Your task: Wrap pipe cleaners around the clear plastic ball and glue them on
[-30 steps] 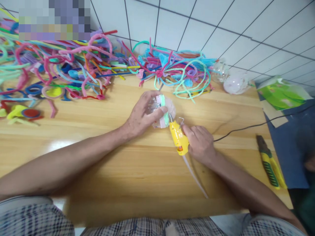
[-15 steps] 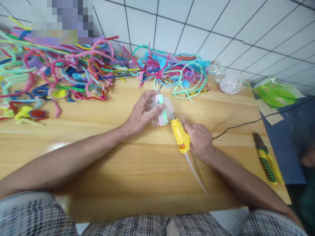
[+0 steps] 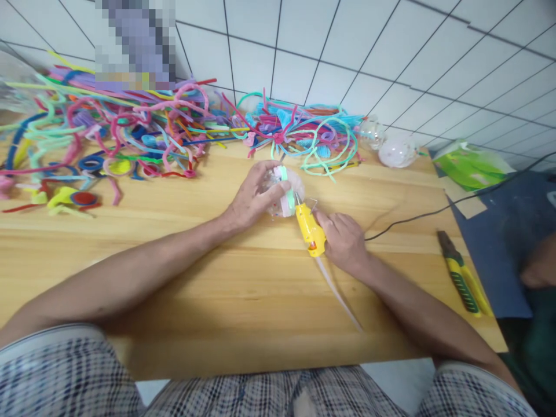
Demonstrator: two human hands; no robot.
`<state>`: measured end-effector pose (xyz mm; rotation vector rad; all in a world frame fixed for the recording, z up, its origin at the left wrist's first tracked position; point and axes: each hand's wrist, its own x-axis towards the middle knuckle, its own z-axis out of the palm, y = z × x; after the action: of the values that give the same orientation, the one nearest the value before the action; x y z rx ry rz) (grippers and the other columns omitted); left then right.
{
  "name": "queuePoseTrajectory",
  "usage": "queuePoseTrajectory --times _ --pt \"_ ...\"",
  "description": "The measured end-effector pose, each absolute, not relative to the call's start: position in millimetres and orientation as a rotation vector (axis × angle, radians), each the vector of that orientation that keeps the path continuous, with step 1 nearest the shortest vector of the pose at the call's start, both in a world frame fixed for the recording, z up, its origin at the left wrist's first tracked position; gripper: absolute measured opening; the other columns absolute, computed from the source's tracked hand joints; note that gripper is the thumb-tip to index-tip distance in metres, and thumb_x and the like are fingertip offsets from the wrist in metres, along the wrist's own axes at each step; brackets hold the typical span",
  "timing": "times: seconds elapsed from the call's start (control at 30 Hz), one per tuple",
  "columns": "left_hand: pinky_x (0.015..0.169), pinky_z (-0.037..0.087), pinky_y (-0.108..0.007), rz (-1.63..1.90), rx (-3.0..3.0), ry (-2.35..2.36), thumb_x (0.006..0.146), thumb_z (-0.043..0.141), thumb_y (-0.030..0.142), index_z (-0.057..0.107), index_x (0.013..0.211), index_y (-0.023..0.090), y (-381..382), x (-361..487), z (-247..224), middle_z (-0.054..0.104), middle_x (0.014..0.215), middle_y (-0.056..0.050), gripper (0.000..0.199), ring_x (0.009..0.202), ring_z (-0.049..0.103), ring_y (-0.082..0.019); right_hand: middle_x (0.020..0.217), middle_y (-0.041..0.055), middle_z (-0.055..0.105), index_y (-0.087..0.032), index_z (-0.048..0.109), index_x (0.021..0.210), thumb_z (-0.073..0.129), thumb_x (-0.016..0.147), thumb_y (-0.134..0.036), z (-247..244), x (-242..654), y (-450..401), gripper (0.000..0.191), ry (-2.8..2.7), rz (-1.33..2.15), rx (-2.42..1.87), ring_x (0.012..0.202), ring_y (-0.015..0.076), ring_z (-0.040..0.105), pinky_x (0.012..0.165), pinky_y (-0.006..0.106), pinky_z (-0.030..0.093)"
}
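My left hand [image 3: 256, 194] is closed around a clear plastic ball [image 3: 296, 180] at the middle of the table, thumb on top. Pale mint and lilac pipe cleaners [image 3: 286, 194] run as bands across the ball. My right hand [image 3: 345, 237] grips a yellow hot glue gun [image 3: 310, 229], its metal nozzle at the ball's right side beside the mint band. Whether the tip touches the ball I cannot tell. A long whitish glue stick [image 3: 336, 292] trails out of the gun's back end toward me.
Tangled, many-coloured pipe cleaners [image 3: 174, 127] lie along the back and left. Behind on the right are a whitish ball [image 3: 397, 152] and a clear ball [image 3: 372, 133]. Yellow-green pliers [image 3: 463, 278] lie near the right edge. A black cord [image 3: 417, 219] crosses the right side, near a green packet [image 3: 471, 165].
The glue gun has moved slightly left and up, bringing its nozzle closer to the mint band. My left hand keeps its hold on the ball. The camera view has shifted a little.
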<state>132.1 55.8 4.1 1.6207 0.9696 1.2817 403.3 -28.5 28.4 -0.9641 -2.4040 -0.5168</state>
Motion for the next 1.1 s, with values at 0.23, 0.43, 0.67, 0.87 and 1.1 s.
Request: queuePoseTrajectory --times 0.23,0.43,0.67,0.87,1.1 --pt "0.115 0.06 -0.049 1.269 1.546 0.935 0.083 0.091 0.079 0.054 0.149 0.029 48 135 3 0.068 0.141 -0.01 0.091 0.125 0.071 -0.028 0.084 0.0051 0.074 -0.012 0.065 0.143 0.052 0.109 -0.008 27 403 -28 0.037 -2.385 -0.519 -0.989 0.075 0.0255 0.064 0.073 0.04 0.047" --pt "0.122 0.057 -0.052 1.254 1.669 0.994 0.09 0.088 0.064 0.059 0.146 0.027 49 131 5 0.068 0.145 -0.012 0.073 0.133 0.069 -0.031 0.09 0.007 0.078 -0.013 0.061 0.15 0.05 0.107 -0.01 21 411 -28 0.045 -2.387 -0.441 -0.995 0.078 0.0271 0.069 0.074 0.041 0.051" --pt "0.128 0.053 -0.052 1.224 1.796 0.981 0.094 0.086 0.058 0.061 0.15 0.029 47 126 9 0.066 0.149 -0.011 0.068 0.142 0.066 -0.032 0.11 0.0097 0.086 -0.022 0.067 0.145 0.063 0.101 -0.045 8 427 -27 0.05 -2.095 0.16 -1.376 0.098 0.0314 0.081 0.088 0.045 0.064" --pt "0.116 0.06 -0.049 1.181 1.66 0.94 0.084 0.091 0.072 0.058 0.141 0.026 52 127 14 0.07 0.14 -0.011 0.081 0.129 0.071 -0.031 0.082 0.0001 0.08 -0.027 0.074 0.106 0.077 0.093 -0.057 12 428 -30 0.032 -2.006 0.445 -1.325 0.07 0.0249 0.075 0.064 0.036 0.057" --pt "0.106 0.064 -0.044 1.0 1.732 0.879 0.084 0.094 0.055 0.063 0.145 0.03 57 115 29 0.072 0.139 -0.008 0.073 0.119 0.073 -0.027 0.101 0.0035 0.084 -0.03 0.076 0.12 0.078 0.099 -0.055 25 426 -36 0.033 -2.007 0.526 -1.274 0.086 0.0271 0.08 0.077 0.041 0.064"
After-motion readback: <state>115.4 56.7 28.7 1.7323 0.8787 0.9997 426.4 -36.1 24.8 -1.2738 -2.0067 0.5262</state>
